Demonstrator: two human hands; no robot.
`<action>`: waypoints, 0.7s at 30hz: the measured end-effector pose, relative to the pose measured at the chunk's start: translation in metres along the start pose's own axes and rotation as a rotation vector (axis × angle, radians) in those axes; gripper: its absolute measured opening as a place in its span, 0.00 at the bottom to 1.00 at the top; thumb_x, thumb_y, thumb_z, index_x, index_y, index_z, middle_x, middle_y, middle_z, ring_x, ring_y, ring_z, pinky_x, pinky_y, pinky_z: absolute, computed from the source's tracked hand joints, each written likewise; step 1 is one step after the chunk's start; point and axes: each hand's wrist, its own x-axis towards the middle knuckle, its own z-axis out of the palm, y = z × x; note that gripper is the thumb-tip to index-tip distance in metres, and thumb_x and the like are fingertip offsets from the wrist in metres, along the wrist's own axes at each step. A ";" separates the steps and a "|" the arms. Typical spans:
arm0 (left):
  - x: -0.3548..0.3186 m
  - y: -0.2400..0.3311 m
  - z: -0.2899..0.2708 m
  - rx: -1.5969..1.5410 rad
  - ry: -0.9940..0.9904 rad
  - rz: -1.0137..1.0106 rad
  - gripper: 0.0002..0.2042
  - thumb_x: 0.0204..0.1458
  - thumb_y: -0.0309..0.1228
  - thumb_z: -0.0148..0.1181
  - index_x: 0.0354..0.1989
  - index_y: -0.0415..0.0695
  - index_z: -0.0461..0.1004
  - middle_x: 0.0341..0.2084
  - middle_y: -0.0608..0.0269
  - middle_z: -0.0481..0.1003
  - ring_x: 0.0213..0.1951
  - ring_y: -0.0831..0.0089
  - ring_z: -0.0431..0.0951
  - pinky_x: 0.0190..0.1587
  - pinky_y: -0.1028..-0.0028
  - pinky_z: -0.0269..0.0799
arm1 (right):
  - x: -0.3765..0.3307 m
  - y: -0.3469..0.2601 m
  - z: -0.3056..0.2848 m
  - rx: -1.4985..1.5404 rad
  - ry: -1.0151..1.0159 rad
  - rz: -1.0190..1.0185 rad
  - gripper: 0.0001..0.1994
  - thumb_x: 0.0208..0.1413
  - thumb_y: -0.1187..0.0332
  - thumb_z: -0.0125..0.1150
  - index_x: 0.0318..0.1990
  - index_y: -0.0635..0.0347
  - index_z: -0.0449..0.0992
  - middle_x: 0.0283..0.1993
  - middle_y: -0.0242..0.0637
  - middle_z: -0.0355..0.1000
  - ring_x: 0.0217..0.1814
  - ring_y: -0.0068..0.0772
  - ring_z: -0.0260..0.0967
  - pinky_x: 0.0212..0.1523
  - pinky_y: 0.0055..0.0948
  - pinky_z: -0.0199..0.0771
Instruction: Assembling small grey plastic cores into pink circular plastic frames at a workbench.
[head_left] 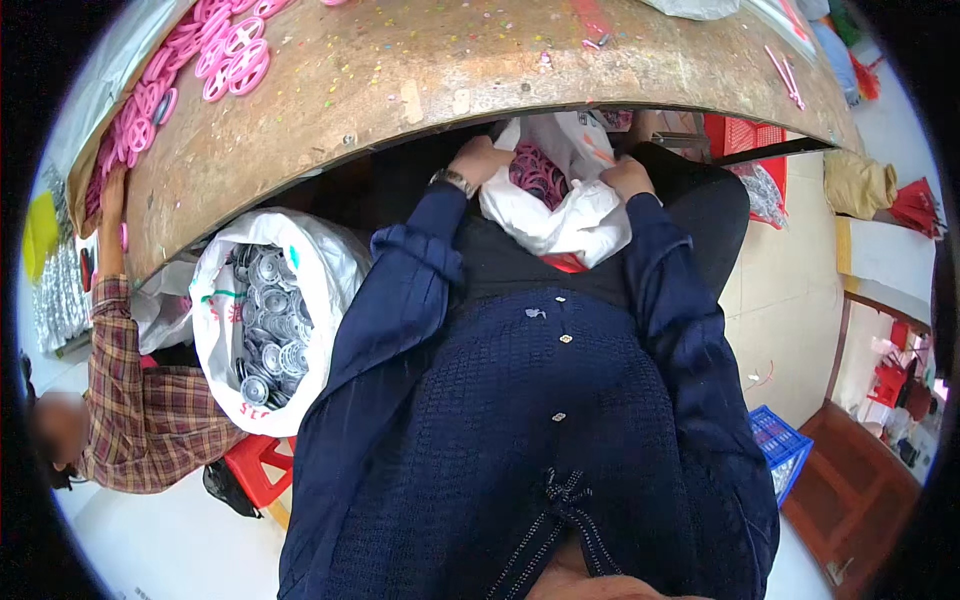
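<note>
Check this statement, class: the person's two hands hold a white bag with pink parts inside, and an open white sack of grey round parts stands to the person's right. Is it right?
Not quite: the open white sack of grey round parts stands to the person's left, as the head view shows. The left hand and right hand do hold the white bag with pink parts inside.

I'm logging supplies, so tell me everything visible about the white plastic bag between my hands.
The white plastic bag looks thin and crumpled, with reddish marks. Its mouth gapes open, showing heaped pink and dark plastic-looking pieces inside. It sits low in front of you, by the near edge of the brown wooden table; its underside is hidden. The left grip and right grip hold opposite sides of its rim.
</note>
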 end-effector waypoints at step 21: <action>-0.225 0.082 -0.058 -1.387 -0.290 0.354 0.14 0.58 0.26 0.59 0.52 0.37 0.71 0.41 0.68 0.76 0.43 0.81 0.74 0.48 0.76 0.70 | -0.125 -0.001 -0.144 1.562 -0.068 -0.380 0.16 0.58 0.70 0.60 0.52 0.67 0.74 0.42 0.34 0.76 0.39 0.25 0.74 0.41 0.26 0.74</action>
